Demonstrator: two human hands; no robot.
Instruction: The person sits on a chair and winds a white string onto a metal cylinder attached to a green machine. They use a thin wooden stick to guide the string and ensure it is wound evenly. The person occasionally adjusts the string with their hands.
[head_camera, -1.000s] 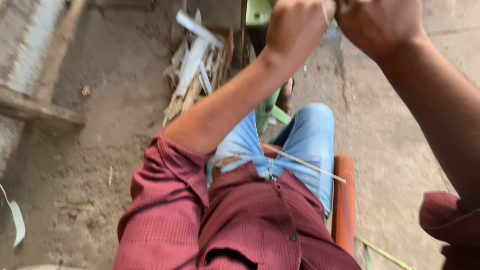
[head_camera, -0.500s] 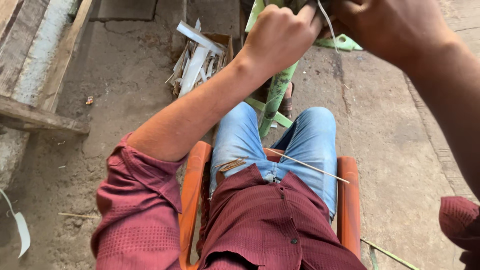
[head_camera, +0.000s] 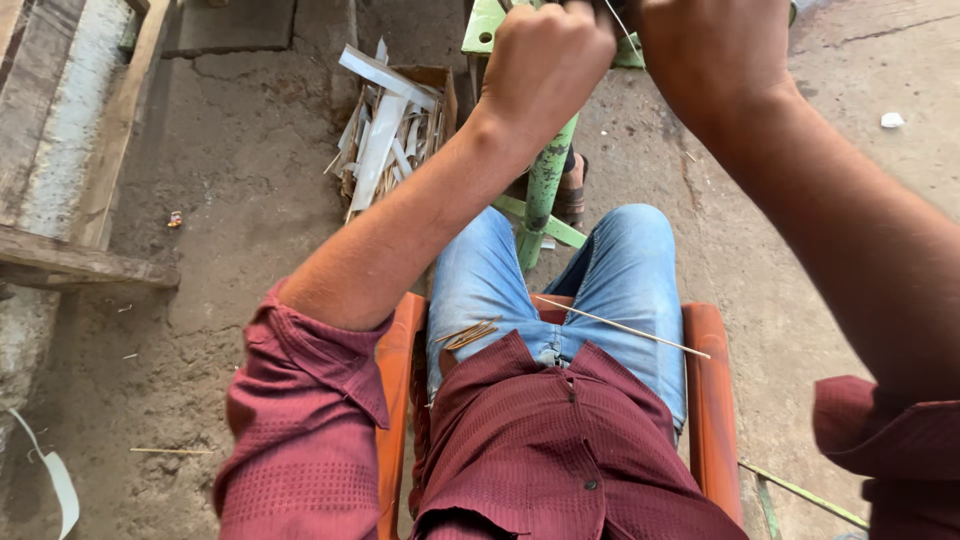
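Head view, looking down at a seated person's lap: left hand (head_camera: 545, 65) is clenched at twelve o'clock over a green metal stand (head_camera: 548, 185); what it grasps cannot be told. Right hand (head_camera: 715, 55), at one o'clock, pinches a thin strip (head_camera: 622, 22). A slim stick (head_camera: 620, 327) lies across blue jeans (head_camera: 480, 285). Pale scrap strips (head_camera: 385, 130) sit at eleven o'clock.

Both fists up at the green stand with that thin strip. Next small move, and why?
Probably draw the thin strip a little further through: both the left hand and right hand are closed at the top of the green stand, with the strip between them.
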